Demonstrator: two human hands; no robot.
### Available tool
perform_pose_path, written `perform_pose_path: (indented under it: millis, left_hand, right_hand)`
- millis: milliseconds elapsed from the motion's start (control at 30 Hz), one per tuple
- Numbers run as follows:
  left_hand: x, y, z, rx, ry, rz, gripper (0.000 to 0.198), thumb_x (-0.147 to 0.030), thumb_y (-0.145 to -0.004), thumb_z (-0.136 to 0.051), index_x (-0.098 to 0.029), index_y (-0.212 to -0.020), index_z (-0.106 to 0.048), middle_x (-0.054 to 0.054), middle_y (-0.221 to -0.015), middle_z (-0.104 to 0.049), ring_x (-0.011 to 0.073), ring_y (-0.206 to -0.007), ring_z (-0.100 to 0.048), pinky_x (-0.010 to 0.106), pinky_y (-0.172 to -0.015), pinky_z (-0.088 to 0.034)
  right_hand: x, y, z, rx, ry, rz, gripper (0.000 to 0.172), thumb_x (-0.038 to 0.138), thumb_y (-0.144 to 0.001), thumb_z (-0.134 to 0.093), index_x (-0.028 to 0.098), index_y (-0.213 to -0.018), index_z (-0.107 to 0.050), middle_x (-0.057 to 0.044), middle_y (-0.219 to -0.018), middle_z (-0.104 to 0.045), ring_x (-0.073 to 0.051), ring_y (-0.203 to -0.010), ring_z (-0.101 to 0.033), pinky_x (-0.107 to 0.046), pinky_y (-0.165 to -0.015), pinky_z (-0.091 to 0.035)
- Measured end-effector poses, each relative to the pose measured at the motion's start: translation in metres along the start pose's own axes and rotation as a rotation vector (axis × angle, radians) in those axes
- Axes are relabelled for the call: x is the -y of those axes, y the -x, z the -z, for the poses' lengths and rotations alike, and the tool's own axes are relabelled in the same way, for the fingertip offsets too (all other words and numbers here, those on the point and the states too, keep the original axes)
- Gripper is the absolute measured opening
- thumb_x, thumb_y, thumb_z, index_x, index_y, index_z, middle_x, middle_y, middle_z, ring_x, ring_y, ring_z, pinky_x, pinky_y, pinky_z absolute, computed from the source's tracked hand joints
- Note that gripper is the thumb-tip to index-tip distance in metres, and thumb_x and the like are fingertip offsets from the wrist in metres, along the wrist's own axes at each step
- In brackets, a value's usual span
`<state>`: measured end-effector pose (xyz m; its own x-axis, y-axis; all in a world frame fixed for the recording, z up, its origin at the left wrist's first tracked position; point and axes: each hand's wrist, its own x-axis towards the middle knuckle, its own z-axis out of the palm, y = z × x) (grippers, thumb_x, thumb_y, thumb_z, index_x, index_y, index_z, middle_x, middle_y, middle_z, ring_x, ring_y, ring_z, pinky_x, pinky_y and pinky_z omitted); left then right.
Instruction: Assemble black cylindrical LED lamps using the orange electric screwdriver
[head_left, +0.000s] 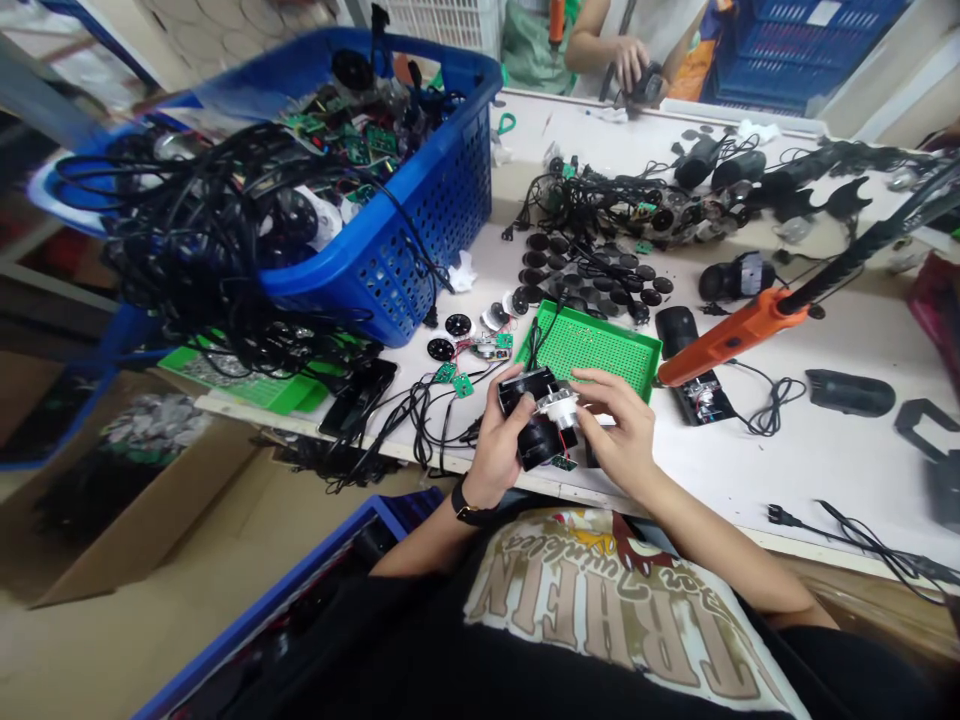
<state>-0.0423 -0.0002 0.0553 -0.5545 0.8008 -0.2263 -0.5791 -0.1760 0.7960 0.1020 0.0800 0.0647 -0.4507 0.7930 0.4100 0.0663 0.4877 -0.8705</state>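
Observation:
My left hand [499, 435] is wrapped round a black plastic housing [536, 440] held just above the table's front edge. A white and silver motor part [559, 405] sits at the housing's right side, and a small green circuit board [564, 463] dangles below it on a red wire. With thumb and fingers, my right hand [619, 425] grips the motor part from the right. Just beyond my hands lies a green perforated tray [600, 350] with small screws in it. Loose motors with wires and green boards [463, 384] rest to the left of the tray.
A blue basket [420, 240] piled with cords and boards fills the left. An orange electric screwdriver [735, 335] hangs at the right. Black discs [592, 275] and tangled cords lie mid-table. Across the table, another person's hands [634, 70] hold a black part. A cardboard box [127, 500] stands lower left.

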Motion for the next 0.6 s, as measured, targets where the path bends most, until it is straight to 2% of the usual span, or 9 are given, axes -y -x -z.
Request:
perform_pose_path:
  millis: [100,200,300,433,500,600]
  left_hand:
    - [-0.002,0.002,-0.001,0.013,0.001,-0.008,0.06,-0.046,-0.072,-0.095,-0.028,-0.124,-0.071,0.006,-0.117,-0.075,0.027,-0.105,-0.073,0.038,-0.093,-0.059]
    - [-0.006,0.004,-0.001,-0.005,0.005,0.025,0.064,-0.045,-0.07,-0.096,-0.027,-0.126,-0.071,0.006,-0.116,-0.075,0.0284,-0.107,-0.073,0.039,-0.092,-0.06]
    - [-0.008,0.004,-0.001,-0.006,0.011,0.062,0.061,-0.049,-0.071,-0.095,-0.027,-0.123,-0.072,0.006,-0.114,-0.077,0.0299,-0.111,-0.074,0.041,-0.095,-0.06]
    - [-0.011,-0.002,0.001,-0.001,0.075,0.079,0.052,-0.054,-0.082,-0.085,-0.022,-0.121,-0.074,0.01,-0.123,-0.077,0.0325,-0.129,-0.068,0.046,-0.108,-0.056]
    - [-0.015,-0.007,0.003,-0.026,0.129,0.066,0.047,-0.052,-0.087,-0.082,-0.021,-0.122,-0.074,0.011,-0.129,-0.076,0.0313,-0.136,-0.064,0.045,-0.114,-0.053]
    - [-0.025,-0.015,0.007,-0.096,0.171,0.003,0.044,-0.051,-0.089,-0.08,-0.022,-0.121,-0.075,0.01,-0.129,-0.077,0.0303,-0.14,-0.062,0.042,-0.115,-0.052]
  right_hand:
    - [0.002,-0.001,0.002,-0.11,0.105,0.192,0.023,0.021,-0.091,-0.07,0.033,-0.108,-0.079,-0.007,-0.105,-0.079,-0.022,-0.087,-0.077,-0.041,-0.075,-0.067]
    - [0.007,-0.004,0.008,-0.057,0.144,0.27,0.022,0.017,-0.09,-0.07,0.033,-0.101,-0.079,-0.004,-0.093,-0.081,-0.023,-0.084,-0.078,-0.04,-0.073,-0.067]
    - [0.012,-0.009,0.016,0.042,0.122,0.19,0.015,0.02,-0.091,-0.07,0.032,-0.093,-0.079,-0.003,-0.091,-0.082,-0.023,-0.085,-0.079,-0.04,-0.075,-0.067]
    - [0.018,-0.015,0.024,0.026,-0.026,-0.018,0.002,0.03,-0.088,-0.079,0.03,-0.089,-0.077,-0.003,-0.088,-0.081,-0.021,-0.079,-0.077,-0.037,-0.071,-0.066]
    - [0.02,-0.018,0.028,-0.021,-0.137,-0.125,0.014,0.034,-0.081,-0.086,0.029,-0.088,-0.075,-0.002,-0.086,-0.08,-0.019,-0.074,-0.075,-0.033,-0.067,-0.065]
    - [0.019,-0.023,0.035,-0.081,-0.26,-0.204,0.027,0.038,-0.072,-0.094,0.028,-0.084,-0.071,-0.001,-0.084,-0.078,-0.017,-0.071,-0.074,-0.03,-0.067,-0.065]
